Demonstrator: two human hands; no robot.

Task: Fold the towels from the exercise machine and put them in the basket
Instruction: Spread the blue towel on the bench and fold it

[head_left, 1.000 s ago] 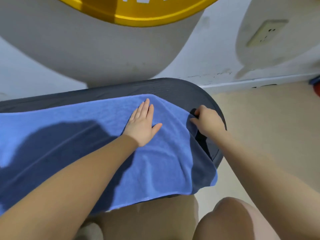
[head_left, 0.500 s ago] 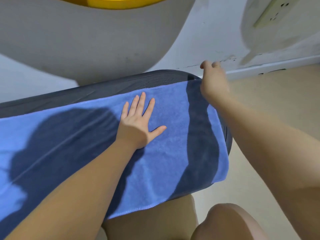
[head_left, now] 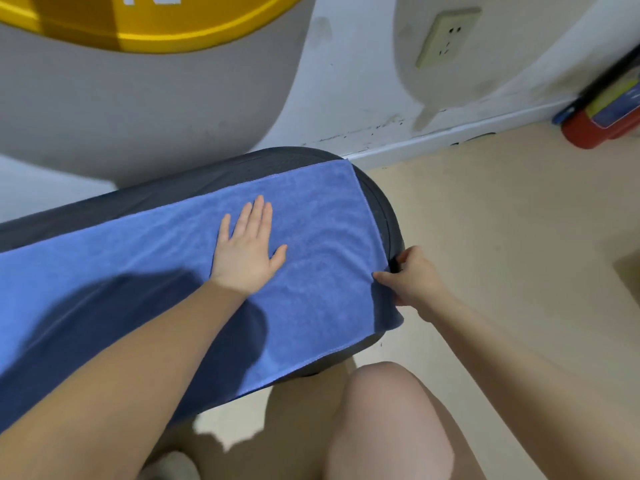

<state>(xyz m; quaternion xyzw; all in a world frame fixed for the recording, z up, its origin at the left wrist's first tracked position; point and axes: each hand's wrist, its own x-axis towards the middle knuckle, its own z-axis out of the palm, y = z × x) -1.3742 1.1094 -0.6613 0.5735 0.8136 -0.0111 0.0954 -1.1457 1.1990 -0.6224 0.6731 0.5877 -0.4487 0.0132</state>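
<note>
Left hand (head_left: 247, 256) flat on blue towel (head_left: 322, 216), right hand (head_left: 412, 280) pinching its edge

The blue terry-cloth towel (head_left: 311, 237) looks soft and matt, with a fine looped nap and a stitched hem. Under it, the dark grey padded bench (head_left: 194, 181) has a smooth, faintly textured cover — matt, leather-like. The white painted wall (head_left: 363, 81) is dull and scuffed near its base. The beige floor (head_left: 502, 220) looks smooth, while the yellow curved panel (head_left: 149, 26) is glossy.
</note>
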